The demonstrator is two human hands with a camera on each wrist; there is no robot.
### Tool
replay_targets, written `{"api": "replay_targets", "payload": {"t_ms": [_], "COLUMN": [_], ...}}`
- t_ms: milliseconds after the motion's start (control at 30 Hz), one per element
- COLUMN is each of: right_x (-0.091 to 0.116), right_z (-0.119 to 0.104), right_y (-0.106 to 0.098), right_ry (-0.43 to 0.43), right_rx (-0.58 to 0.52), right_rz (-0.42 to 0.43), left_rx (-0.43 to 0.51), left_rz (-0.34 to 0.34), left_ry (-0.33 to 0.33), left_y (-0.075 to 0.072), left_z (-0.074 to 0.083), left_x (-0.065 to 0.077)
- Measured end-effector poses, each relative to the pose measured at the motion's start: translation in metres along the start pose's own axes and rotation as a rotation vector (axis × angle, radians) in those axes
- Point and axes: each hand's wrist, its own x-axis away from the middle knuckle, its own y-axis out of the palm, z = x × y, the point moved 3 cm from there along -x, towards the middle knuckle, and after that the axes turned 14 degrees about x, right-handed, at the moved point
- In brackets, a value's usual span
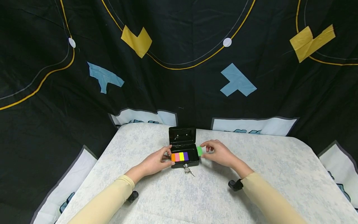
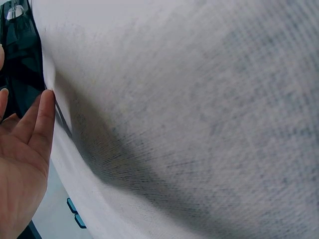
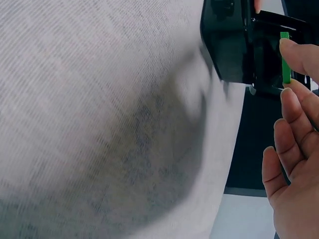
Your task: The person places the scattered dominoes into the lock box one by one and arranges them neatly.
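A black cash box [image 1: 195, 154] stands with its lid [image 1: 182, 136] raised. Side by side in its left part lie flat blocks in orange [image 1: 173, 157], pink [image 1: 177, 157], yellow [image 1: 181, 156] and purple [image 1: 185, 156]. My left hand [image 1: 154, 161] holds the box's left side, thumb at the front corner and index finger farther back. At the right wall, my right hand [image 1: 219, 153] pinches a flat green block [image 3: 285, 59] between thumb and fingers. Its other fingers bend loosely in the right wrist view. The left wrist view hides most of the box.
Keys [image 1: 190, 171] hang from the lock at the front of the box. A pale patterned cloth [image 1: 179, 199] covers the table. Behind it hangs a dark curtain [image 1: 179, 93]. Dark wrist devices [image 1: 235, 185] sit below both forearms.
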Motion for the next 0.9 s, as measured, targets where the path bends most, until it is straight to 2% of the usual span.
{"api": "replay_targets", "payload": {"t_ms": [400, 900], "right_x": [-0.01, -0.024], "right_z": [-0.007, -0.018], "right_y": [0.009, 0.019], "right_ry": [-0.025, 0.009], "right_rx": [0.026, 0.116], "right_rz": [0.006, -0.026], "left_rx": [-0.007, 0.004], "left_rz": [-0.001, -0.002], "left_ry": [-0.004, 0.008], "left_y": [0.0, -0.001], "left_z": [0.002, 0.004], "left_x": [0.001, 0.002]}}
